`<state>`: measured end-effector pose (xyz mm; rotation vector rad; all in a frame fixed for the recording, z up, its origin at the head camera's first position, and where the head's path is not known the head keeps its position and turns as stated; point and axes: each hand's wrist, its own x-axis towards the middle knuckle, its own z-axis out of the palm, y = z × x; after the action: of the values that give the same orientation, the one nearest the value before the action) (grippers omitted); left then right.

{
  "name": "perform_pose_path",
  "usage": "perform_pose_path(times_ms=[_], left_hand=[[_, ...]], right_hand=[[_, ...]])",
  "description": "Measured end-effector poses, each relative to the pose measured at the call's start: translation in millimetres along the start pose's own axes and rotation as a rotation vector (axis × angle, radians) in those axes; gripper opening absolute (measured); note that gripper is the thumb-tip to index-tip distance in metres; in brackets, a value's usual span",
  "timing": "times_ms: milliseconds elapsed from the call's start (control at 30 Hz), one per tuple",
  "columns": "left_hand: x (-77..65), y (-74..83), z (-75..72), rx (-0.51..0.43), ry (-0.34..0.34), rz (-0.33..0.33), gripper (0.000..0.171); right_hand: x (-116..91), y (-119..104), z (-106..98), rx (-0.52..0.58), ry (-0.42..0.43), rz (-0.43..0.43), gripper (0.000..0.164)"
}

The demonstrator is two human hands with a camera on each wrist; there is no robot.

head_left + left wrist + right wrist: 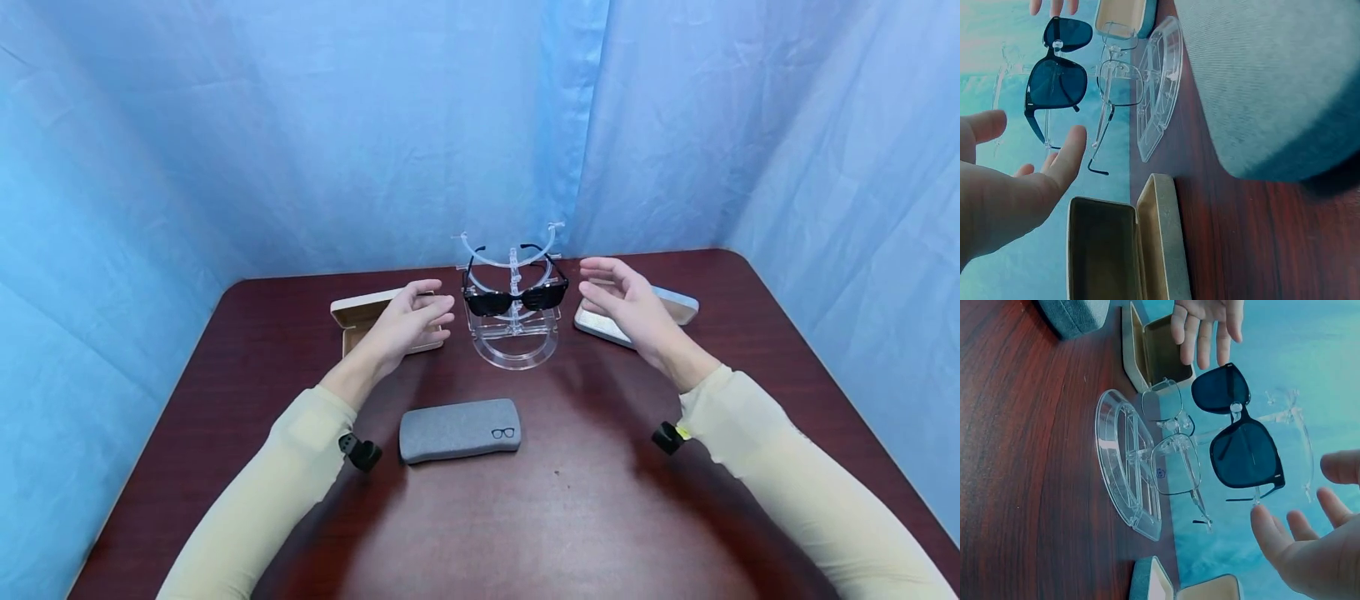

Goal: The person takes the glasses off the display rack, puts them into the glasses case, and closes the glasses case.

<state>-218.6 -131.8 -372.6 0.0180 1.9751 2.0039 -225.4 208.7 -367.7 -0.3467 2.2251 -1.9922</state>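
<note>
Black sunglasses (517,300) rest on a clear display stand (514,354) at the back middle of the table. Below them on the same stand sits a pair of thin-rimmed eyeglasses (1175,465). My left hand (411,321) hovers just left of the sunglasses, fingers loosely spread and nothing in them. On the other side my right hand (626,304) is raised near the right temple of the sunglasses, its fingers parted and holding nothing. Both palms face the stand, with a gap between each hand and the frame.
An open glasses case (352,317) with a tan inside lies behind my left hand. Another open case (678,307) lies behind my right hand. A closed grey case (459,431) with a glasses print lies nearer on the dark wooden table (570,533). Blue curtains (375,125) surround the table.
</note>
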Motion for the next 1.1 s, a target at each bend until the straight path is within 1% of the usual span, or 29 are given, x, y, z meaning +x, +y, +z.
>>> perform_pose_path(times_ms=[67, 133, 300, 500, 667, 767, 900, 1033, 1100], left_hand=[[3.6, 0.3, 1.9, -0.004, -0.012, -0.002, 0.062], [7.0, -0.4, 3.8, -0.03, -0.02, -0.015, 0.061], [14.4, -2.2, 9.2, -0.108, -0.035, -0.046, 0.061], [20.8, -0.7, 15.8, -0.098, -0.055, -0.098, 0.057], [24.0, -1.5, 19.5, -0.15, -0.067, -0.114, 0.055], [25.4, -1.5, 18.7, -0.142, -0.071, -0.124, 0.053], [27.4, -1.9, 15.7, -0.122, -0.078, -0.117, 0.049], [29.3, -8.7, 14.5, -0.101, -0.074, -0.106, 0.047], [29.0, -11.7, 11.5, -0.099, -0.069, -0.103, 0.046]], right_hand=[[2.4, 1.9, -1.0, 0.016, 0.015, -0.005, 0.056], [4.1, 4.3, -2.0, 0.023, 0.018, 0.003, 0.057], [7.7, 10.6, -2.0, 0.014, -0.008, 0.042, 0.059], [12.3, 14.8, -0.7, 0.065, -0.009, 0.077, 0.062], [11.8, 19.5, -0.4, 0.101, -0.022, 0.125, 0.063], [12.4, 21.4, 0.0, 0.123, -0.035, 0.147, 0.062], [14.0, 25.2, -0.5, 0.155, -0.043, 0.166, 0.061], [13.9, 31.8, -1.3, 0.181, -0.037, 0.202, 0.064], [14.5, 34.7, 1.5, 0.197, -0.041, 0.211, 0.065]])
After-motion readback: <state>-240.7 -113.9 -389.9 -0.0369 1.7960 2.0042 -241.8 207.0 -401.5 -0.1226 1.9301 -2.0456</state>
